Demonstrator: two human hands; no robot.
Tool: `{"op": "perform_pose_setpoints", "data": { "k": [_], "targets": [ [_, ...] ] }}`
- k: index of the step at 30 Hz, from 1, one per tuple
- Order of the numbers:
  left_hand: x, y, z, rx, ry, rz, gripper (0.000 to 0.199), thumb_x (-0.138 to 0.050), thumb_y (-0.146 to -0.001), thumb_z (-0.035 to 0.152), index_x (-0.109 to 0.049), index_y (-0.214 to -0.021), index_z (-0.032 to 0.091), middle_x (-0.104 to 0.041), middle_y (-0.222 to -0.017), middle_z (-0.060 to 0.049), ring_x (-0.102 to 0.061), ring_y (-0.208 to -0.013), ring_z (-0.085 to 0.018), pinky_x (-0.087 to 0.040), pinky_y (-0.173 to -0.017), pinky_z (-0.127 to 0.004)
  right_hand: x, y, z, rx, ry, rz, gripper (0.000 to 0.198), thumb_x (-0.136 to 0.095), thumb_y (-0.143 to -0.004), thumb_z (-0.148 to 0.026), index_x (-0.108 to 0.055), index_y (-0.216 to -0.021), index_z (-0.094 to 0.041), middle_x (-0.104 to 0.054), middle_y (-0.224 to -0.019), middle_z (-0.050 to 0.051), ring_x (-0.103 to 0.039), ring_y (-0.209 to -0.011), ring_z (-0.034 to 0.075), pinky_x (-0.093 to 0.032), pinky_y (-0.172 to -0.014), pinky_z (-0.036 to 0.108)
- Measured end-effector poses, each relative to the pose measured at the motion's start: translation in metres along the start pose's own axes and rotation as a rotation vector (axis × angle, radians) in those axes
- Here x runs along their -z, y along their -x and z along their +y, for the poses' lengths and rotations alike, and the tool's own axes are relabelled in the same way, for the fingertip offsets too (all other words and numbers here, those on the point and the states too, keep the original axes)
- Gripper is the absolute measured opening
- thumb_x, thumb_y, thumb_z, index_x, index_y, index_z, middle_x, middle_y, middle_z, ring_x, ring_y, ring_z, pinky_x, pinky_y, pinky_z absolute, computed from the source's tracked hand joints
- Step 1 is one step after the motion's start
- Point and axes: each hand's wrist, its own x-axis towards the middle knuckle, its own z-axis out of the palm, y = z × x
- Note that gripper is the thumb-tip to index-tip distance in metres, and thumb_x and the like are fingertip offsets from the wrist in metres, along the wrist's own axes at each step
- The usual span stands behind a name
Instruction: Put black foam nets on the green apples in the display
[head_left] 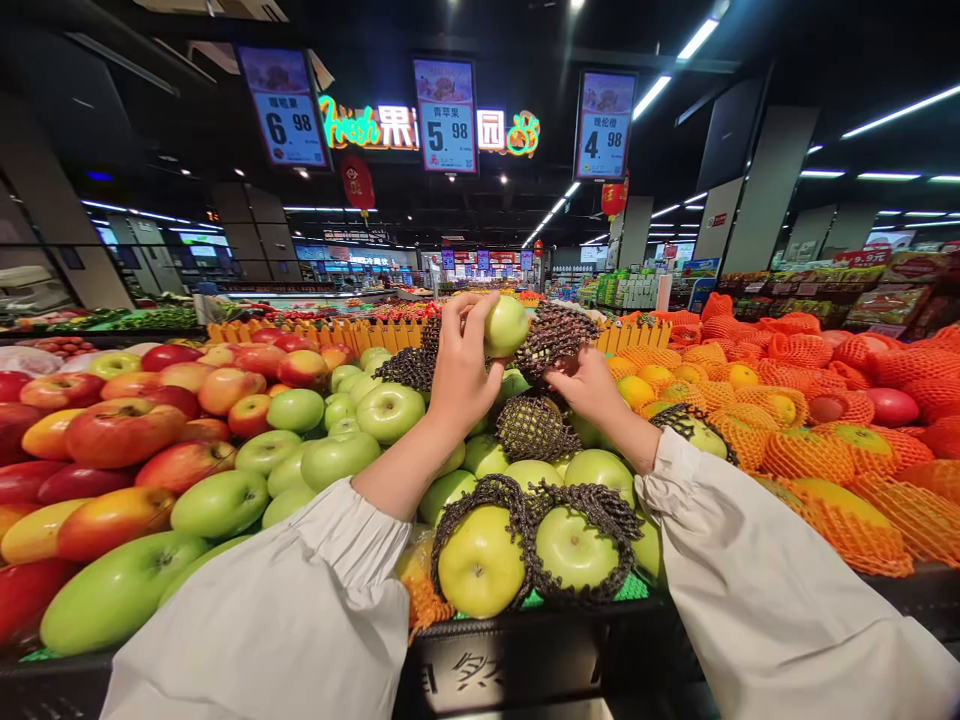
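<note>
My left hand (466, 365) grips a bare green apple (507, 326), raised above the pile. Beside it, my right hand (589, 385) has its fingers closed on a dark foam net sleeve (559, 338); whether anything sits inside that sleeve is hard to see. The apple and the sleeve are close together, nearly touching. Below my hands lies another apple in a dark net (536, 428). Two green apples, one on the left (481, 562) and one on the right (576, 549), rest in dark nets at the front edge.
Red apples (120, 432) are heaped on the left, with loose green apples (390, 412) beside them. Oranges in orange nets (810, 455) fill the right side. A black display edge (525, 640) runs along the front, and a low yellow fence (360, 334) stands behind. Price signs (445, 117) hang overhead.
</note>
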Motion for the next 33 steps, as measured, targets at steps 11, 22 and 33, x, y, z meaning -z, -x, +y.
{"op": "perform_pose_setpoints", "data": {
  "k": [11,22,33],
  "targets": [
    [0.001,0.001,0.003,-0.077,0.068,-0.137,0.077,-0.057,-0.068,-0.001,-0.035,-0.137,0.025,-0.041,-0.137,-0.014,-0.045,-0.135,-0.031,-0.051,-0.106,-0.052,-0.001,0.004,-0.004,-0.012,-0.029,-0.004,0.037,-0.080,-0.065,-0.043,-0.056,-0.083,-0.021,-0.063,-0.069,0.000,-0.055,-0.058,0.016,-0.048,-0.054,0.031],
    [0.001,0.001,0.002,-0.185,0.064,-0.325,0.078,-0.050,-0.068,-0.005,-0.038,-0.138,0.028,-0.051,-0.151,-0.012,-0.049,-0.141,-0.026,-0.049,-0.110,-0.047,0.002,0.003,-0.004,0.125,0.033,-0.041,0.038,-0.074,-0.071,-0.046,-0.065,-0.097,-0.020,-0.075,-0.103,0.011,-0.068,-0.097,0.031,-0.055,-0.096,0.050],
    [0.005,0.000,0.006,-0.233,0.051,-0.377,0.092,-0.049,-0.070,-0.003,-0.030,-0.153,0.033,-0.047,-0.151,-0.009,-0.050,-0.140,-0.027,-0.051,-0.111,-0.047,0.005,0.002,0.006,0.160,-0.040,-0.090,0.061,-0.070,-0.069,-0.065,-0.062,-0.107,-0.019,-0.069,-0.122,0.016,-0.061,-0.117,0.036,-0.046,-0.110,0.053]
  ]
}}
